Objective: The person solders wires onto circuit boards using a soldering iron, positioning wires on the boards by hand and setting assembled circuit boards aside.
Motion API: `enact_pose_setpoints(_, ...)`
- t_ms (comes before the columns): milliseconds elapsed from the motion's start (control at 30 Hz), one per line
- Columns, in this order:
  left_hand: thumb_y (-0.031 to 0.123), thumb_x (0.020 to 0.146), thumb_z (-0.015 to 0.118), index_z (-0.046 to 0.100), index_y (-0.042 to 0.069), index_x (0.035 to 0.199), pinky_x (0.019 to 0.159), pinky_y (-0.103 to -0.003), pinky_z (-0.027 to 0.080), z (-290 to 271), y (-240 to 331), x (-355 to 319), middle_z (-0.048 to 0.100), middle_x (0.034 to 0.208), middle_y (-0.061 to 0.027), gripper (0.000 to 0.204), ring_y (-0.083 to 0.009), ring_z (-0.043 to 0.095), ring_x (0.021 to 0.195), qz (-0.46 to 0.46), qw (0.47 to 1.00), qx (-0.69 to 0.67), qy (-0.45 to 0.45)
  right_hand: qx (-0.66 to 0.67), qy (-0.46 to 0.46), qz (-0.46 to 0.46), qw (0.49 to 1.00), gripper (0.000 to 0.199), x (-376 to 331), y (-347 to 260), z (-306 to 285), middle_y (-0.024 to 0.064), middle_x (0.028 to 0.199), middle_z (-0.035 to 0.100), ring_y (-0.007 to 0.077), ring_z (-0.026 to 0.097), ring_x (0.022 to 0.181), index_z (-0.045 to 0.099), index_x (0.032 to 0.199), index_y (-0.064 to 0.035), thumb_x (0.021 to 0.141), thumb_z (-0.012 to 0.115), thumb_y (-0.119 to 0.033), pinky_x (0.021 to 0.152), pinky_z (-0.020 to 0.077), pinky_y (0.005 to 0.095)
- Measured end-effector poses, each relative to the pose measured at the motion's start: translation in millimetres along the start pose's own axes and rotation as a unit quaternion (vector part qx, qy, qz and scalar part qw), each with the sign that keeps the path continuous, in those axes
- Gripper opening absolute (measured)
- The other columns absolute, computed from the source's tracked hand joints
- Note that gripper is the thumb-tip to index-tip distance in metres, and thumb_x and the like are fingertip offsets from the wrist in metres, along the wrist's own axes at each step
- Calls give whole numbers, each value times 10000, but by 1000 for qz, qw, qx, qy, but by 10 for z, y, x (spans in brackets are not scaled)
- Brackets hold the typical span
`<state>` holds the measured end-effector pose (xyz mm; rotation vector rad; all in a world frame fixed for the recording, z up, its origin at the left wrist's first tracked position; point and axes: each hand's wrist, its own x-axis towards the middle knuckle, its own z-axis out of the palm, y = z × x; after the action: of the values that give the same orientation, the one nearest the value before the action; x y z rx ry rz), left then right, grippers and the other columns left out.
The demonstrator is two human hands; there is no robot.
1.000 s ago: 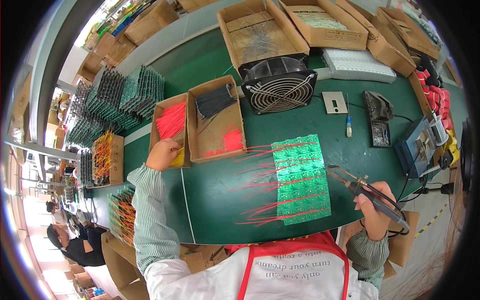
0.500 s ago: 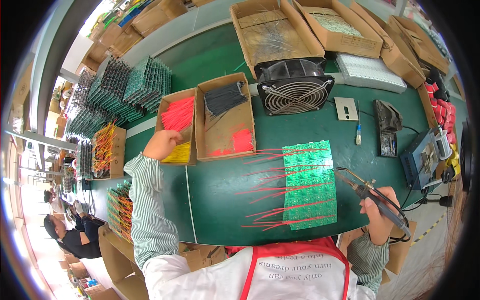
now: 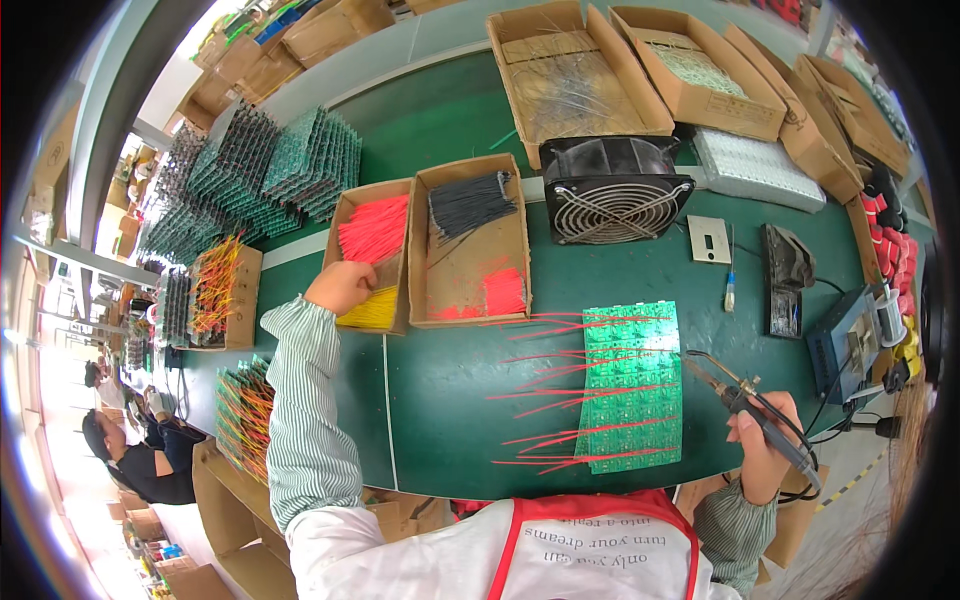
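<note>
My left hand [image 3: 341, 288] is over a cardboard box [image 3: 402, 262] that has red wires [image 3: 373, 228] at its far end and yellow wires [image 3: 371, 308] at its near end. Its fingers are curled together beside the yellow wires; whatever they pinch, if anything, is hidden. In my right hand [image 3: 760, 452] is a soldering iron [image 3: 765, 422] with a thin curved metal tube beside it, its tip angled to the left. The tip is just right of a green circuit board panel [image 3: 630, 400], apart from it. Several pairs of red wires [image 3: 545, 392] lie across the panel and stick out leftward.
Next to the wire box, another carton [image 3: 470, 262] holds black wires and short red pieces. Behind stand a black fan [image 3: 618, 205] and open cartons [image 3: 585, 95]. A soldering station [image 3: 845, 340] is at right; stacked boards [image 3: 235, 165] are at left. Farther left sits another person [image 3: 150, 460].
The whole view has shifted, so the table's things appear slightly farther right and lower. My left hand remains at the wire box, and my right hand still holds the soldering iron beside the panel.
</note>
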<state>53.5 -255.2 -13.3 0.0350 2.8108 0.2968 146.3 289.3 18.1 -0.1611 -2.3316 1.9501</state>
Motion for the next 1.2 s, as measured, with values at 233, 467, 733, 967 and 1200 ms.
enact_pose_setpoints(233,82,716,592,630,25,785,684,-375,474,-6,47,-63,629,758,-140,97,-303,608,744,15,999,16,35,-11,5,1,1000,155,8,-40,52,108,663,586,114,543,522,505,881,23,747,583,4,493,450,215)
enact_pose_setpoints(467,102,712,604,649,25,779,705,-370,469,5,133,-6,627,768,-125,111,-292,597,764,94,991,-52,79,-14,-2,-13,1000,150,10,-64,107,114,655,580,119,541,514,504,883,24,755,579,-3,483,448,221)
enact_pose_setpoints(733,93,731,611,629,6,811,701,-353,476,77,126,32,622,786,-128,120,-283,601,757,119,991,2,55,-27,20,-12,999,172,-11,-64,120,114,654,572,119,525,504,494,910,25,775,583,-33,474,433,223)
enact_pose_setpoints(967,93,706,620,622,25,778,681,-370,477,65,43,-30,621,760,-137,99,-286,606,741,29,993,-88,72,-40,12,-25,999,171,-11,-88,150,116,652,569,120,517,500,492,907,29,783,580,-51,475,428,222)
enact_pose_setpoints(1200,94,722,593,611,25,731,670,-372,477,115,104,33,624,794,-130,71,-296,603,741,108,990,71,63,-51,21,-30,998,175,-17,-130,205,117,653,568,114,510,496,493,905,29,790,584,-66,474,421,218)
